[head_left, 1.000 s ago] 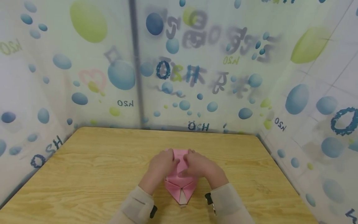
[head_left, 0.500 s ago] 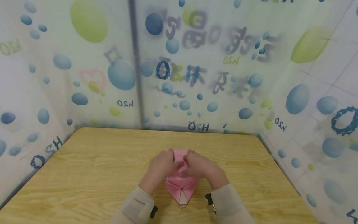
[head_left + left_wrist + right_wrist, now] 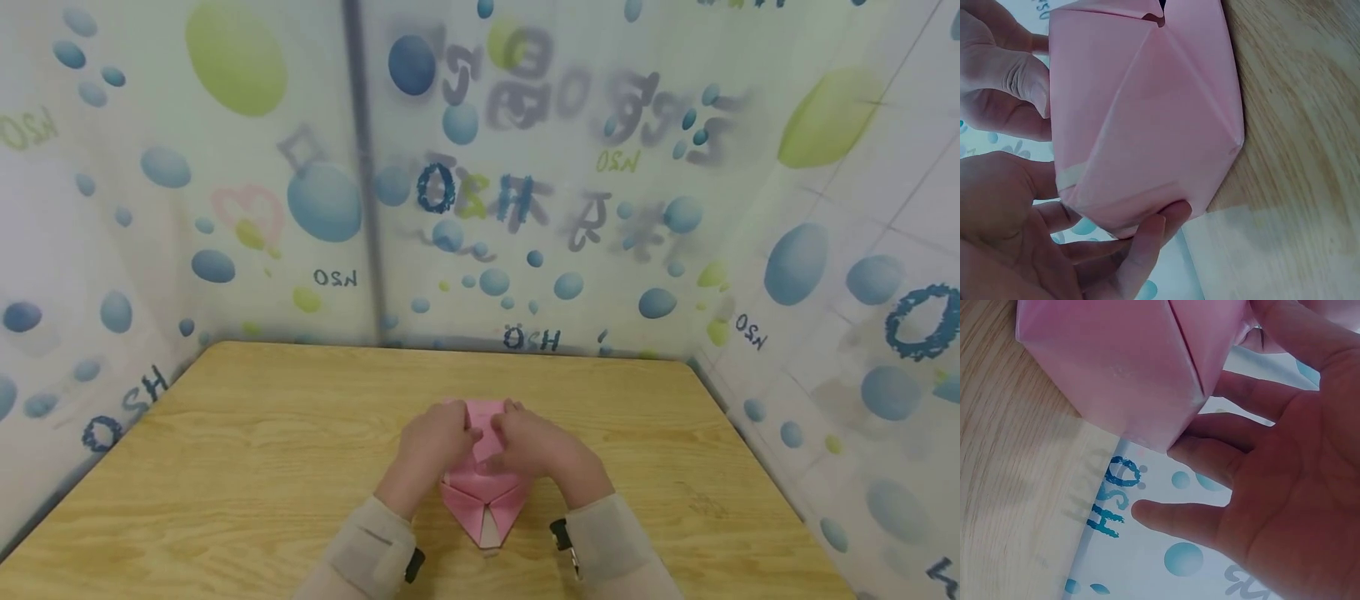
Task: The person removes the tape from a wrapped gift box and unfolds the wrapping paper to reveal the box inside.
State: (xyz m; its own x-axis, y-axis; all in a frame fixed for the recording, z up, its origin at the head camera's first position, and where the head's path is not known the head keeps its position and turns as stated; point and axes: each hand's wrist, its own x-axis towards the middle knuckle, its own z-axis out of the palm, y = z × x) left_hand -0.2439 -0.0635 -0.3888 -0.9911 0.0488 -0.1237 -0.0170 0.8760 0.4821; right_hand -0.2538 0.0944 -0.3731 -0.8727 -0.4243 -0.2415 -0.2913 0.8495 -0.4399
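Observation:
A pink folded paper lies on the wooden table, its pointed end toward me. Both hands are on its far half. My left hand grips the left side, with fingers curled under the paper. The right hand grips the right side; in the right wrist view its thumb lies over the paper and a finger touches the edge from below. A small pink flap stands up between the two thumbs. The hands hide the middle of the paper.
Printed plastic sheeting with blue and green bubbles walls the table at the back and on both sides. A dark vertical pole shows behind the back sheet. Bare wood lies to the left and right of the hands.
The hands and paper stay in place. The thumbs shift slightly on the small flap between them, which now stands out a bit more.

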